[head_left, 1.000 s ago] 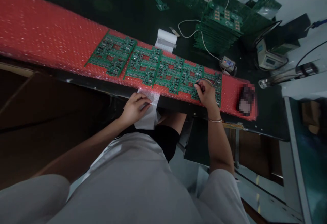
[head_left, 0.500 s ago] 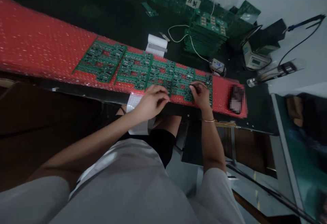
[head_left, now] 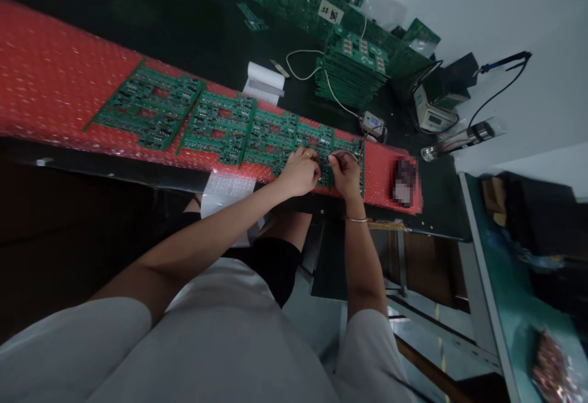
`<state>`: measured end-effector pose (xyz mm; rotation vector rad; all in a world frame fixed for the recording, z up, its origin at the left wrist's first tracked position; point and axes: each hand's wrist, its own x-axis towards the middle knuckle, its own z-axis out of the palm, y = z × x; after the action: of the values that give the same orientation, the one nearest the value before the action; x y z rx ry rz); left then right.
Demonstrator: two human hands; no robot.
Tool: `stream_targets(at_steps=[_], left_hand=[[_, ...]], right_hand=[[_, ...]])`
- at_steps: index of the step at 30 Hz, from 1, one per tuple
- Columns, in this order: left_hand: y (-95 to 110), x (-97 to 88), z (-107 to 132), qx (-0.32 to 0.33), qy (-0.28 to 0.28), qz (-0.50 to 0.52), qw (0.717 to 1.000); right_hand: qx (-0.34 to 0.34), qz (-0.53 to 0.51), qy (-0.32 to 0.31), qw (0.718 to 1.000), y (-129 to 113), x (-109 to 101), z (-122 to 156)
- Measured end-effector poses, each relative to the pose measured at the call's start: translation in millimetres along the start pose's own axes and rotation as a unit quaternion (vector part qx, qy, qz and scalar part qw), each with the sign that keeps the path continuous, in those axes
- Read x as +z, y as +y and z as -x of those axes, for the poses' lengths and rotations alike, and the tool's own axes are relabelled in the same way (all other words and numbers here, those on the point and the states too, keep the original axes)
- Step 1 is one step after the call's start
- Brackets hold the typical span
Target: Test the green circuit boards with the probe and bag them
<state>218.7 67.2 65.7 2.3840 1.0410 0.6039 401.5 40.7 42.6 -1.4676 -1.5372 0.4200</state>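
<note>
Boards (head_left: pixel 239 130) lie in a row on the red wrap (head_left: pixel 55 66) at the bench's front edge, and both hands meet over the rightmost one. Left hand (head_left: pixel 301 173) rests on it with fingers bunched tight; can't tell if they pinch anything. Right hand (head_left: pixel 344 175) is closed around a thin tool (head_left: pixel 343 154), tip down at the board. A white sheet (head_left: pixel 225 190) hangs just below.

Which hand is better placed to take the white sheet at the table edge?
Left, probably: the left hand is nearer the white sheet, and the right hand pinches a thin tool.
</note>
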Motion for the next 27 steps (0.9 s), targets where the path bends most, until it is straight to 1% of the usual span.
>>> stream_targets(at_steps=[3, 6, 8, 11, 13, 15, 17, 20, 23, 27], left_hand=[[2.0, 0.2, 1.0, 0.008, 0.01, -0.018, 1.0], [1.8, -1.2, 8.5, 0.024, 0.028, -0.032, 0.999], [0.4, -2.8, 17.4, 0.063, 0.036, -0.04, 0.997], [-2.4, -3.5, 30.6, 0.13, 0.025, -0.062, 0.989], [-3.1, -2.1, 35.7, 0.149, 0.018, -0.083, 0.985], [-2.2, 0.0, 37.3, 0.154, 0.018, -0.101, 0.983], [0.2, 1.1, 37.6, 0.154, 0.018, -0.115, 0.981], [4.1, -1.1, 43.2, 0.152, 0.007, -0.12, 0.981], [3.8, -7.9, 61.7, 0.163, 0.01, -0.105, 0.981], [-6.4, -19.3, 100.5, 0.148, 0.038, -0.072, 0.986]], right_hand=[[0.006, -0.006, -0.001, 1.0, 1.3, -0.1, 0.4], [0.012, -0.011, 0.002, 1.0, 0.4, 0.3, 0.3], [0.02, -0.013, 0.004, 1.0, -0.1, 0.8, 0.0], [0.028, -0.029, 0.015, 0.999, -0.7, 1.8, -1.0], [0.033, -0.047, 0.025, 0.998, -2.9, 1.8, -2.5], [0.034, -0.063, 0.019, 0.997, -8.5, 1.3, -5.1], [0.017, -0.058, -0.005, 0.998, -17.2, 1.2, -8.8], [-0.032, -0.019, -0.037, 0.999, -31.1, 4.0, -14.9], [-0.058, 0.012, -0.062, 0.996, -37.9, 10.6, -18.9], [-0.084, 0.04, -0.107, 0.99, -36.1, 19.1, -20.6]])
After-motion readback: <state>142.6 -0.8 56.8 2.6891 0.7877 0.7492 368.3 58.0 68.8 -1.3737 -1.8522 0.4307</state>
